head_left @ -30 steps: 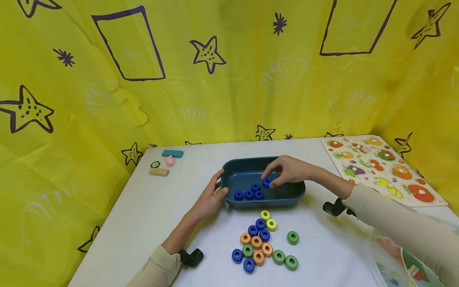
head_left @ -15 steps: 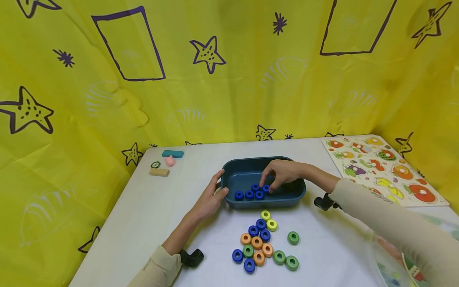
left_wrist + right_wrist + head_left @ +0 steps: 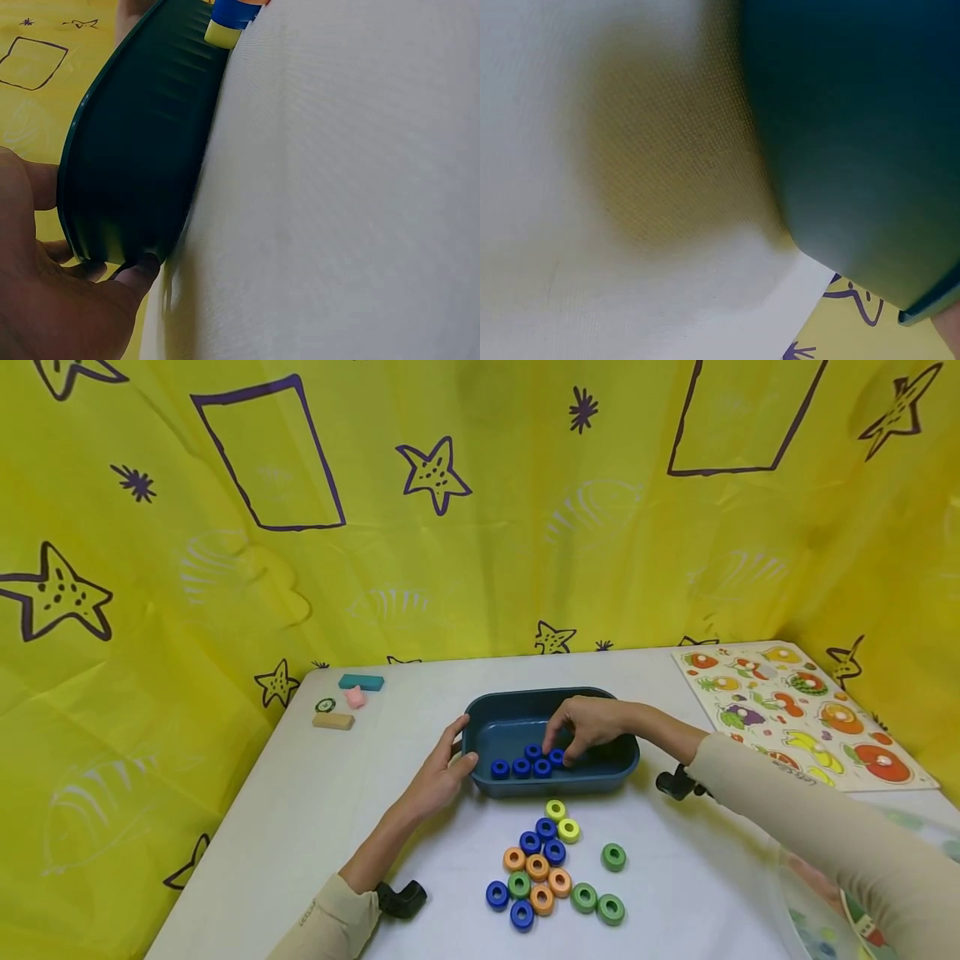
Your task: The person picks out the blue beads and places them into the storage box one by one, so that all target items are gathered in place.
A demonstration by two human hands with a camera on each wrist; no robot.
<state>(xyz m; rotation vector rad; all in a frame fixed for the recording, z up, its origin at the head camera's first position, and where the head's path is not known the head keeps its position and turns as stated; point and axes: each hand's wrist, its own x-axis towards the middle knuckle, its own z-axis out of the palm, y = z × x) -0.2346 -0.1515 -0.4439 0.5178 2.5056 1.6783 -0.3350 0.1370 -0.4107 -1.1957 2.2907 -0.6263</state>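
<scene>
A dark teal plastic tray (image 3: 510,714) stands on the white table. My left hand (image 3: 438,777) grips its left end. The left wrist view shows the thumb and fingers of that hand around the end wall of the tray (image 3: 142,142). My right hand (image 3: 596,727) reaches inside and pinches a blue ring (image 3: 557,758) low over the tray's floor. Beside that ring sit several more blue rings (image 3: 521,767), clustered toward the front left of the tray. In the right wrist view the tray's outer wall (image 3: 855,150) hides the fingers.
In front of the tray lie loose rings: blue (image 3: 554,852), orange (image 3: 537,867), green (image 3: 583,897) and yellow (image 3: 555,811). A fruit puzzle board (image 3: 802,714) is at the right. Small blocks (image 3: 333,720) lie back left. A clear container (image 3: 810,902) stands front right.
My right hand has lowered the blue ring and brought it slightly left, beside the other blue rings. Over the last half second little differs. The left hand has stayed on the tray.
</scene>
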